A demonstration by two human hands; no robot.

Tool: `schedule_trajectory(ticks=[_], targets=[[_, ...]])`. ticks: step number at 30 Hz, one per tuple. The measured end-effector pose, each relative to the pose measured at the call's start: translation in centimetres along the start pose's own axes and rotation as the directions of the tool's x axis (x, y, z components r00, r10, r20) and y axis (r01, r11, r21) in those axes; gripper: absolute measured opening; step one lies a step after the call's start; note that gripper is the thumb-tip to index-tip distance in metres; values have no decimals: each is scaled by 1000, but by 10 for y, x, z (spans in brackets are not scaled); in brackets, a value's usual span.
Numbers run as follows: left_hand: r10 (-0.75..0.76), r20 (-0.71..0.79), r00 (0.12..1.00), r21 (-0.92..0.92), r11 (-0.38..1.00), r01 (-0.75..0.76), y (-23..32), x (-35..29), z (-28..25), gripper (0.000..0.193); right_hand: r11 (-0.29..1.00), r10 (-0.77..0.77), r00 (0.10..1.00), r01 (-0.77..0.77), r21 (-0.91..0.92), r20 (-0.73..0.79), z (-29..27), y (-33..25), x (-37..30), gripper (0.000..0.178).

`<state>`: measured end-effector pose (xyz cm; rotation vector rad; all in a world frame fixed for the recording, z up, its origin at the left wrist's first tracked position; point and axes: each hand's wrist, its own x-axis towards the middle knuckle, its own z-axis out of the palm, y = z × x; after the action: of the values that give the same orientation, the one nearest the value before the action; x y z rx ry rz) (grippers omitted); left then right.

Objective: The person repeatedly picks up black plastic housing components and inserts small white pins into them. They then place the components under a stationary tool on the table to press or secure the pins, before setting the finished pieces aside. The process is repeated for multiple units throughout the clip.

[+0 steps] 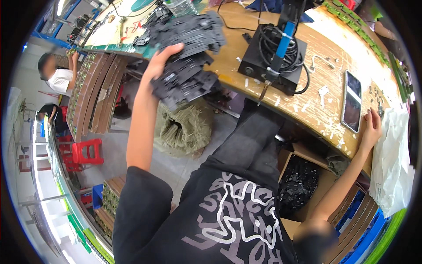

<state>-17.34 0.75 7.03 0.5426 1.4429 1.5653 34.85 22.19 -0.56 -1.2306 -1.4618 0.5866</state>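
Here's the left hand (161, 62) with a firm grasp on a stack of black parts (195, 37), thumb over the top, fingers hidden beneath, right at the edge of the wooden workbench (239, 46)! They look like moulded plastic: light singly, stiff, probably slick where faces meet, so layers could slide apart. Best hold, I'd judge, is a broad clasp around the solid middles (those thin edge tabs look snappable). Over beside the phone (351, 101), the right hand (372, 126) has its fingers bunched; whether they pinch anything, I can't tell.
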Motion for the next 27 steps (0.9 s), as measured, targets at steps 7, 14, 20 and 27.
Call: schedule_trajectory(ticks=[7, 14, 20, 27], targets=[[96, 95, 991, 68, 992, -102, -11, 107, 29, 49, 999, -33, 999, 33, 4, 1, 4, -2, -1, 19], [26, 144, 989, 329, 942, -73, -4, 138, 37, 62, 1000, -25, 1000, 25, 8, -14, 2, -6, -2, 19], [76, 43, 996, 828, 556, -79, 10, 155, 28, 62, 1000, -21, 1000, 21, 1, -16, 1, -10, -2, 19], [459, 142, 877, 951, 182, -250, -4, 87, 26, 55, 1000, -9, 1000, 9, 0, -2, 5, -9, -4, 19]])
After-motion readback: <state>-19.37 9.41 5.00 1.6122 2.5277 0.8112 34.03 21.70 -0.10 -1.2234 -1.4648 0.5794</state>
